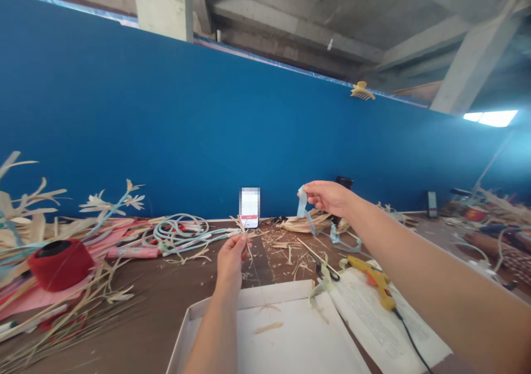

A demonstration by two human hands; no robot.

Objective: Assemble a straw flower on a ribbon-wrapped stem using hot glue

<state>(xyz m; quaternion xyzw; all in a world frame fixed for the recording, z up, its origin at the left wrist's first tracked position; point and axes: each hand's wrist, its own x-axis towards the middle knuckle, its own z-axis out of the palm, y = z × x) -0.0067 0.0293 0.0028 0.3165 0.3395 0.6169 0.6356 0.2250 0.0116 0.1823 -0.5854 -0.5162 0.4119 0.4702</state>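
Observation:
My left hand (230, 258) pinches a thin stem topped with a small pale flower of dried husk strips (244, 226), held upright above the table. Higher and to the right, my right hand (329, 194) is closed on the end of a light blue ribbon (302, 202). From there the ribbon curls down to the right behind my forearm toward the tabletop. The two hands are well apart. Below them lies a shallow white box (298, 341) with a few husk scraps in it.
A yellow glue gun (375, 280) with its cord lies on printed paper (398, 330) at right, near dark scissors (321, 266). A lit phone (249, 205) leans on the blue partition (249, 130). Blue-wrapped stems (178, 233) and a red thread spool (62, 269) lie left.

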